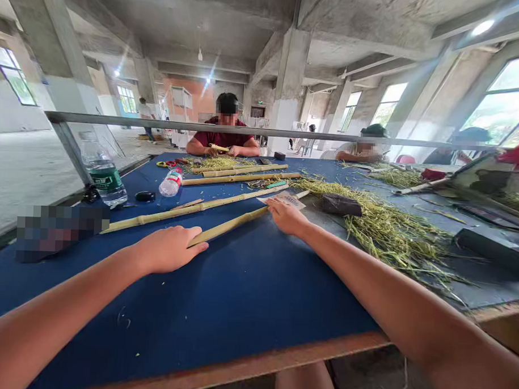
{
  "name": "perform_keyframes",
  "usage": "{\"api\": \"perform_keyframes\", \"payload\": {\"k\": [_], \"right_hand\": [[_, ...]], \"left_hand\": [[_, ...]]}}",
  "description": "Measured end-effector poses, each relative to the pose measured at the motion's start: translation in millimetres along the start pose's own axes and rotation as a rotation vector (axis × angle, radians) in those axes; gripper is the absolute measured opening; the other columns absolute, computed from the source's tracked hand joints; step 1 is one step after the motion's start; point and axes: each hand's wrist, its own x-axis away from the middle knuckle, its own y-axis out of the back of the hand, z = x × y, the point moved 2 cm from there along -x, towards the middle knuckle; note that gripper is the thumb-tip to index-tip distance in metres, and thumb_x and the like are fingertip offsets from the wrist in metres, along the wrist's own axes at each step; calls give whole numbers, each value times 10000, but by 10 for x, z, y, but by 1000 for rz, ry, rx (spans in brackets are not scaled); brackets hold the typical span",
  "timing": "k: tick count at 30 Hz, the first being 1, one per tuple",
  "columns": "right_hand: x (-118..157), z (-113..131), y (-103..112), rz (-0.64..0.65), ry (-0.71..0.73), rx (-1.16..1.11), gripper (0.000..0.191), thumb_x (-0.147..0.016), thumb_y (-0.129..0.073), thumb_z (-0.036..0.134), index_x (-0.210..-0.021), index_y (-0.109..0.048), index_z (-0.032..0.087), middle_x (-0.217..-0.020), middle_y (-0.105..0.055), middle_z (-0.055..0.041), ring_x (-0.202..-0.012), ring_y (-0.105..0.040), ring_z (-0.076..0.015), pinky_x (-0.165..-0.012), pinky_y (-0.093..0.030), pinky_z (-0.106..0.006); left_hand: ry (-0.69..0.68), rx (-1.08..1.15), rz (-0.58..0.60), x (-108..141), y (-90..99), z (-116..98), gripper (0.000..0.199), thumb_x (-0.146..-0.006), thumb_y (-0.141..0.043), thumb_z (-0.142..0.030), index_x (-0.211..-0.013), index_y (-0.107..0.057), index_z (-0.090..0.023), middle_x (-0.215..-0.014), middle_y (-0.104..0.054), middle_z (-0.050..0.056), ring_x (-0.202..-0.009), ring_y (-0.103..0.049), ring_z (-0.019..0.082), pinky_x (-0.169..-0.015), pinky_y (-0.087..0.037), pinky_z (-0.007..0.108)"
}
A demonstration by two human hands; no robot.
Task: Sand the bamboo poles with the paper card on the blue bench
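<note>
A peeled bamboo pole (233,223) runs slantwise away from me over the blue table. My left hand (168,248) is closed round its near end. Farther along, my right hand (286,215) is closed over the pole with a piece of sandpaper (295,202), its printed back showing. The paper's part under my fingers is hidden. Just beyond lies a second bamboo pole (191,209), with a green strip-like tool (276,184) near its far end. Right of my right hand, a dark block (341,205) rests beside a heap of shavings (381,221).
A large water bottle (104,175), a small bottle (171,183) and a black object (145,196) stand or lie at left. More bamboo poles (243,174) lie beyond. A metal bar (262,128) spans the table. Across sits a person (223,136) holding bamboo; others sit at right.
</note>
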Motion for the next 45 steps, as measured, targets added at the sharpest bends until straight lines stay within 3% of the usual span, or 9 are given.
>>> {"api": "perform_keyframes", "payload": {"k": [6, 11, 15, 18, 25, 29, 35, 40, 45], "right_hand": [[106, 280, -154, 13, 306, -110, 543, -1251, -492, 321, -1695, -789, 230, -1759, -738, -98, -1707, -633, -323, -1463, -467, -520], [21, 74, -2, 8, 101, -16, 580, -1252, -436, 269, -1710, -766, 140, -1759, -729, -165, -1720, -614, -338, -1469, -439, -507], [-38, -104, 60, 17, -45, 40, 602, -1249, -418, 233, -1753, -724, 113, -1811, -673, -182, -1777, -541, -336, -1480, -414, -496], [-37, -51, -14, 9, 12, 40, 604, -1248, -421, 236, -1762, -716, 115, -1832, -652, -171, -1807, -495, -341, -1503, -383, -527], [70, 230, -138, 16, 306, -51, 556, -1248, -489, 351, -1704, -790, 248, -1765, -728, -93, -1714, -626, -329, -1470, -466, -551], [41, 159, -75, 18, 248, -20, 569, -1257, -479, 360, -1720, -776, 213, -1781, -713, -105, -1741, -592, -325, -1484, -439, -530], [-54, -62, -1, 26, 60, 71, 579, -1259, -460, 276, -1748, -736, 137, -1816, -672, -151, -1775, -545, -320, -1517, -360, -482], [-32, 13, -48, 38, 106, 48, 612, -1242, -444, 247, -1794, -699, 180, -1851, -641, -105, -1803, -502, -316, -1524, -354, -505], [16, 105, -24, 65, 145, 44, 613, -1249, -437, 258, -1789, -690, 118, -1849, -635, -143, -1812, -487, -323, -1521, -353, -496]], "left_hand": [[98, 3, -90, -46, -57, -104, 647, -1169, -335, -767, -1035, -760, -299, -1112, -916, 154, -1070, -864, 425, -796, -543, 428], [85, -5, -110, -76, -65, -105, 527, -1163, -431, -648, -1054, -811, -300, -1123, -934, 143, -1107, -869, 420, -824, -563, 434], [117, 12, -113, -85, -54, -119, 677, -1160, -366, -771, -990, -815, -294, -1090, -937, 152, -1074, -880, 415, -806, -565, 429], [139, 9, -122, -93, -49, -125, 803, -1144, -280, -843, -961, -827, -286, -1103, -944, 171, -1078, -884, 428, -835, -586, 447], [167, -60, -120, -80, -59, -140, 771, -1120, -295, -739, -1111, -904, -265, -1219, -950, 192, -1189, -881, 462, -930, -647, 513], [181, -109, -127, -90, -38, -186, 919, -1121, -205, -807, -1153, -931, -244, -1252, -943, 231, -1219, -880, 485, -942, -669, 534], [206, -115, -128, -103, -25, -191, 837, -1109, -291, -777, -1127, -943, -251, -1207, -952, 221, -1156, -893, 478, -931, -676, 530], [225, -135, -130, -138, -9, -205, 968, -1099, -248, -870, -1190, -948, -208, -1229, -947, 258, -1204, -883, 515, -960, -675, 550], [249, -131, -103, -160, 10, -221, 886, -1102, -311, -799, -1253, -934, -187, -1286, -941, 259, -1223, -881, 497, -961, -680, 531]]}}
